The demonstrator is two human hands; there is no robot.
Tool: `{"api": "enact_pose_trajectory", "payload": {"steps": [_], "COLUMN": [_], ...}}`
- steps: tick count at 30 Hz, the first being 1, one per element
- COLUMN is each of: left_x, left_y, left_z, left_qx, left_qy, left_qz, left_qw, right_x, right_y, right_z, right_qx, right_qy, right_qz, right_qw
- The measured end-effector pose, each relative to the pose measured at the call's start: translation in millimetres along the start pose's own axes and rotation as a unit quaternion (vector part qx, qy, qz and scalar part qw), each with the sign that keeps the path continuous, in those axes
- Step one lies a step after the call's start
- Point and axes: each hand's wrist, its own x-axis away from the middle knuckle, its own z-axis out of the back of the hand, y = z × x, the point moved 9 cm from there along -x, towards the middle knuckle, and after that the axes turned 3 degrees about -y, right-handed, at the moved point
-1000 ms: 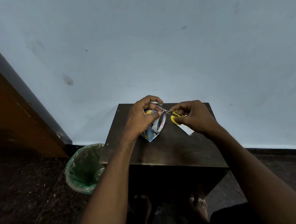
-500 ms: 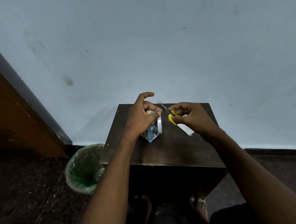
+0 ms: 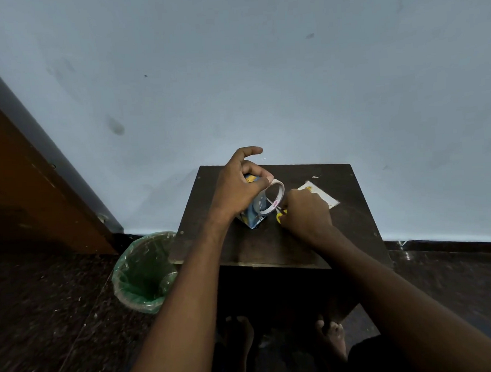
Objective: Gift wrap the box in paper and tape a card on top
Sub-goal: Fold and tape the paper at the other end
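The wrapped box [image 3: 254,213] stands under the left hand [image 3: 235,186], whose fingers grip it and the tape roll [image 3: 276,197]. Just right, the right hand [image 3: 307,214] curls around yellow scissors [image 3: 280,216]; the card [image 3: 321,194] lies just beyond it.

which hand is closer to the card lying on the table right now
Right. The right hand, holding yellow scissors, sits just in front of the card, overlapping its near edge. The left hand holds the wrapped box further left.
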Motion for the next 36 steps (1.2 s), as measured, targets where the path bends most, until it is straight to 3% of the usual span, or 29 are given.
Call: {"api": "enact_pose_trajectory", "payload": {"steps": [6,8,10,12,14,17,27,32,36], "left_x": [1,0,-1,0,2,1,-4,-6,-4], "left_y": [0,1,2,3,2,1,-6,-6,-1], "left_z": [1,1,1,-3,-5,-2,4,7,5], "left_qx": [0.012,0.017,0.018,0.019,0.025,0.036,0.028,-0.032,-0.090], "left_qy": [-0.001,-0.010,-0.031,-0.064,-0.079,-0.062,0.005,0.003,-0.008], "left_qz": [0.002,0.000,-0.001,0.003,0.006,0.008,0.019,0.002,-0.026], "left_qw": [1.000,1.000,0.999,0.998,0.997,0.997,0.999,0.999,0.996], "right_x": [3,-3,-8,-10,-10,-7,6,8,-4], "right_y": [-9,-2,5,0,-11,-16,-6,-10,-2], "right_z": [4,12,24,32,37,38,57,67,64], "right_qx": [0.009,-0.068,-0.216,-0.342,-0.384,-0.380,-0.340,-0.321,-0.237], "right_qy": [-0.023,0.018,0.079,0.081,0.065,0.077,0.233,0.251,0.212], "right_qz": [0.008,-0.005,-0.003,0.045,0.097,0.110,0.053,0.114,0.082], "right_qw": [1.000,0.998,0.973,0.935,0.916,0.915,0.910,0.906,0.945]}}
